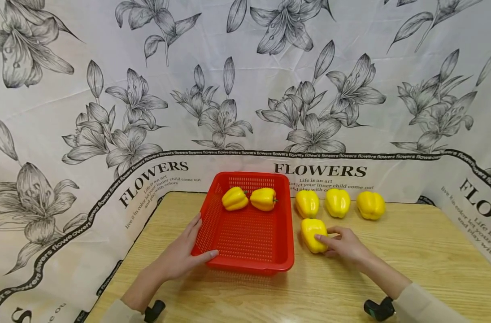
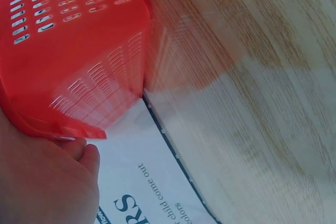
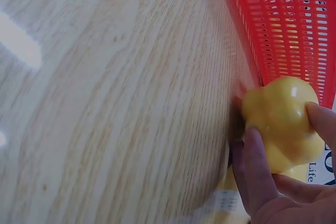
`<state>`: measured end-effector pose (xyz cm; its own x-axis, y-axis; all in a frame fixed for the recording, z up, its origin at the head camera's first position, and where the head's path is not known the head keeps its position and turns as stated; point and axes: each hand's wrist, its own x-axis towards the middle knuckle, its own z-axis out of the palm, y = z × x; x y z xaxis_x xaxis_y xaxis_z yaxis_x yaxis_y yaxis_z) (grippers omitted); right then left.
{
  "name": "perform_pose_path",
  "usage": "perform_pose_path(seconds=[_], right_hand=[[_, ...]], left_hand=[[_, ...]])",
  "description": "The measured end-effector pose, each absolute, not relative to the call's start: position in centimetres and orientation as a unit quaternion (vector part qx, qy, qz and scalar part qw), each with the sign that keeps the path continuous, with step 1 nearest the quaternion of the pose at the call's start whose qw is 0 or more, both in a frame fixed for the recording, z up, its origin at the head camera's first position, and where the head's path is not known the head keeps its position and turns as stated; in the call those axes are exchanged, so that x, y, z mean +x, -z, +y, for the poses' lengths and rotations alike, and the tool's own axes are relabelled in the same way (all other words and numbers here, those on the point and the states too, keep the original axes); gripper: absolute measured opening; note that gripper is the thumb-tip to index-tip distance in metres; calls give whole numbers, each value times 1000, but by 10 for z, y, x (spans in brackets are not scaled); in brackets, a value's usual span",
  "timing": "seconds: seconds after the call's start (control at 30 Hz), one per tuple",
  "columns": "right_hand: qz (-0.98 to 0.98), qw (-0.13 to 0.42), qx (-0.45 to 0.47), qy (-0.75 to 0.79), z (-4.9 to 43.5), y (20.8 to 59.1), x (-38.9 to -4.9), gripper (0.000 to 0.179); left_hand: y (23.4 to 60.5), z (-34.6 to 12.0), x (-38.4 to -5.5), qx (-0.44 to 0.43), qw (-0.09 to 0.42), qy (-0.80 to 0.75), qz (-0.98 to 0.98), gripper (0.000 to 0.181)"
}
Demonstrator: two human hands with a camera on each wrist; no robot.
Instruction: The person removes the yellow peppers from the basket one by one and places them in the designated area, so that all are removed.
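Right sleeve [image 1: 424,305] and left sleeve [image 1: 120,313], both pale, are showing closest to the camera, with a black device [image 1: 379,308] sitting by the right wrist and a 2nd black device [image 1: 154,311] by the left. Beyond its sleeve, the right hand [image 1: 346,246] is grasping 1 yellow pepper [image 1: 313,235], thumb and fingers pressing on different sides of it. Whether that pepper is touching the wooden table [image 1: 330,291] or hanging slightly above it, I cannot tell.

Just left of this grasp, a red basket [image 1: 289,233] is standing, its right wall running near the held pepper. The left hand [image 1: 180,255] is gripping the basket at its near left corner, the thumb lying over the rim and the fingers stretching along the outside of the left wall. Inside, ahead of that hold and to its right, 1 pepper [image 1: 234,199] is lying toward the far wall, and a stemmed pepper [image 1: 263,199] is lying just beside it.

Beyond the right hand's grasp, 3 others are forming a row: a left-end pepper [image 1: 307,204] just behind the held pepper, then a middle pepper [image 1: 337,203] and a right-end pepper [image 1: 371,205] farther right. Behind everything, a flower-printed cloth [image 1: 213,45] is hanging.
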<state>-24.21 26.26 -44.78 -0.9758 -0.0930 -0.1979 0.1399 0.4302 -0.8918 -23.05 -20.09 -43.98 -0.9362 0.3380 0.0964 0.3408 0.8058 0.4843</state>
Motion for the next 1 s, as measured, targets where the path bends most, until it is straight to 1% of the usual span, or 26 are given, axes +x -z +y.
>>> perform_pose_path(seconds=[0.17, 0.37, 0.7, 1.0], right_hand=[[832, 126, 11, 540, 263, 447, -239, 75], [832, 133, 6, 538, 263, 445, -239, 73], [829, 154, 12, 538, 268, 448, -240, 77], [831, 158, 14, 534, 268, 447, -239, 77]], left_hand=[[439, -201, -230, -182, 7, 253, -950, 108], [440, -201, -231, -184, 10, 253, -950, 108], [439, -201, -230, -181, 8, 254, -950, 109], [438, -200, -231, -185, 9, 254, -949, 110]])
